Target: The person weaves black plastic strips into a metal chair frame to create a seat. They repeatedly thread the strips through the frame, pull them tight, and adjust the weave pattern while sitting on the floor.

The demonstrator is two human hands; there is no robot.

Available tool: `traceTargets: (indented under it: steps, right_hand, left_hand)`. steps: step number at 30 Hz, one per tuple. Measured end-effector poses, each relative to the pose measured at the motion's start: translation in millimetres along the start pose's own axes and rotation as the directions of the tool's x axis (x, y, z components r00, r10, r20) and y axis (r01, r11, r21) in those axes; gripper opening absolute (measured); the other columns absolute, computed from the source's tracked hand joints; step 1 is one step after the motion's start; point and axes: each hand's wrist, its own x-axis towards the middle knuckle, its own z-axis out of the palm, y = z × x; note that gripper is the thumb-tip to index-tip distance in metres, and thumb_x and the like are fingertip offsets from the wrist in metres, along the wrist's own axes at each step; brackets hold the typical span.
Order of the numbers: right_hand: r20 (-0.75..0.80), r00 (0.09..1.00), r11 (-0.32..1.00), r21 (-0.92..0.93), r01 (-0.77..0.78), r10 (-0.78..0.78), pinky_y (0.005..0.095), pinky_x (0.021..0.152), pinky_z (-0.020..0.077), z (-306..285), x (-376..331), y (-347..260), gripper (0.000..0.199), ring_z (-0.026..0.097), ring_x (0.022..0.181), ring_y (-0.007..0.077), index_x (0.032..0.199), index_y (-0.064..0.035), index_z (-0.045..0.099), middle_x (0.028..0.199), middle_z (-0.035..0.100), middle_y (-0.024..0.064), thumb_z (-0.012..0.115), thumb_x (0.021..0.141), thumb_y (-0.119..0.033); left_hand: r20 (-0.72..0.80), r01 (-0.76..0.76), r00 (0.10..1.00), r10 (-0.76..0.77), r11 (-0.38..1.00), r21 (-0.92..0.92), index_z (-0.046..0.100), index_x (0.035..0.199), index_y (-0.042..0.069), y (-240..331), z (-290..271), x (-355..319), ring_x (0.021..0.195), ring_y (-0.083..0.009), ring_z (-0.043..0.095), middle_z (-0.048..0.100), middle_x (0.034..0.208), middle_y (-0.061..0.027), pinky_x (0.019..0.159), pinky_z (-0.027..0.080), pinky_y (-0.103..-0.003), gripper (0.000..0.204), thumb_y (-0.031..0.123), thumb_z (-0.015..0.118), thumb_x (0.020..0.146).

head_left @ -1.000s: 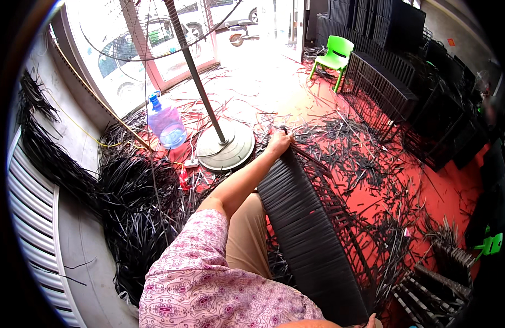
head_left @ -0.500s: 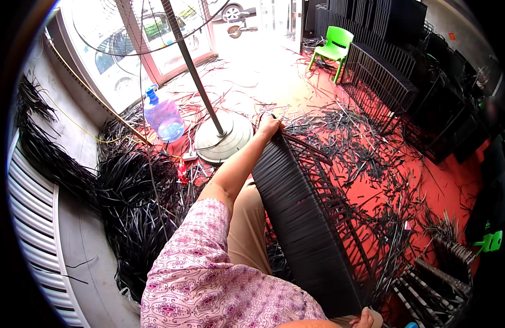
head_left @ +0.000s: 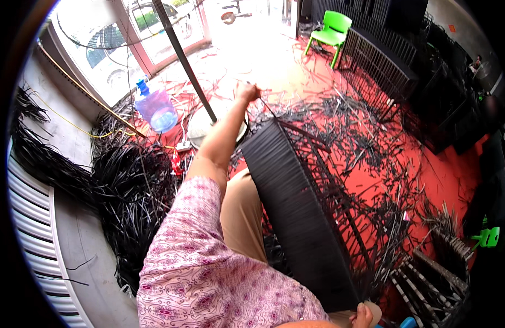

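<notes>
A long frame wrapped in black strips (head_left: 301,218) slants across my lap, its side bars open to the right. Beyond its far end, my left hand (head_left: 247,93) is raised on an outstretched arm, closed on a thin black strip (head_left: 267,108) that runs back tautly to the frame's far corner. At the near end, my right hand (head_left: 362,317) is closed against the frame's lower corner; what its fingers hold is hidden. My tan trouser leg (head_left: 241,218) lies left of the frame.
Black strips lie heaped (head_left: 132,186) on the left, and cut scraps litter the red floor (head_left: 367,180). A pole (head_left: 184,60) on a round base stands ahead, beside a blue water bottle (head_left: 156,109). Farther right are a green chair (head_left: 331,33) and dark slatted frames (head_left: 378,65).
My left hand has left the frame's far end and moved up and leftward, drawing the strip out straight. The right hand stays at the near corner. The view has shifted slightly.
</notes>
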Motion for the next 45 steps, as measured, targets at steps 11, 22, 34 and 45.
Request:
traceTargets:
  steps: [11, 22, 34, 45]
  right_hand:
    - [-0.053, 0.997, 0.987, -0.153, 0.046, -0.055, 0.0251, 0.05, 0.0376, 8.8, -15.2, -8.4, 0.034, 0.047, 0.053, 0.0084, 0.081, -0.0015, 0.06, 0.067, 0.06, 0.0031, 0.058, 0.093, -0.033]
    - [-0.087, 0.995, 0.994, 0.082, 0.066, -0.058, 0.024, 0.047, 0.0325, 11.9, -11.9, 0.5, 0.026, 0.043, 0.05, 0.0094, 0.089, -0.0069, 0.062, 0.058, 0.049, -0.0012, 0.063, 0.093, -0.033]
    - [-0.098, 0.984, 0.989, 0.008, 0.149, -0.147, 0.026, 0.048, 0.041, 8.1, -12.7, 2.1, 0.024, 0.052, 0.05, 0.0092, 0.076, -0.001, 0.061, 0.065, 0.061, 0.0046, 0.062, 0.089, -0.021]
    - [0.229, 0.967, 0.977, 0.204, 0.067, -0.114, 0.0237, 0.054, 0.0411, -23.1, -13.0, 20.4, 0.016, 0.054, 0.058, 0.0092, 0.089, -0.0051, 0.063, 0.072, 0.062, 0.0027, 0.051, 0.081, -0.012]
  left_hand:
    - [0.816, 0.779, 0.548, -0.184, -0.244, -0.578, 0.068, 0.087, 0.008, -32.5, -28.2, 6.4, 0.064, -0.0148, 0.064, 0.07, 0.079, -0.006, 0.064, 0.051, -0.029, 0.047, 0.05, 0.051, 0.096]
    - [-0.249, -0.367, 0.928, 0.277, 0.561, -0.742, 0.066, 0.088, 0.009, 173.3, -213.7, -140.3, 0.074, -0.0302, 0.061, 0.064, 0.08, -0.0091, 0.07, 0.049, -0.04, 0.011, 0.012, 0.061, 0.08]
    - [-0.517, -0.61, 0.488, 0.703, -0.149, -0.778, 0.064, 0.097, 0.01, 417.3, -409.2, -366.1, 0.091, -0.0229, 0.051, 0.052, 0.09, -0.0056, 0.08, 0.04, -0.036, 0.029, 0.034, 0.065, 0.082]
    - [-0.525, -0.695, 0.476, 0.705, -0.064, -0.716, 0.063, 0.099, 0.009, 457.3, -425.0, -419.6, 0.084, -0.021, 0.055, 0.057, 0.082, -0.003, 0.078, 0.038, -0.037, 0.036, 0.04, 0.063, 0.08]
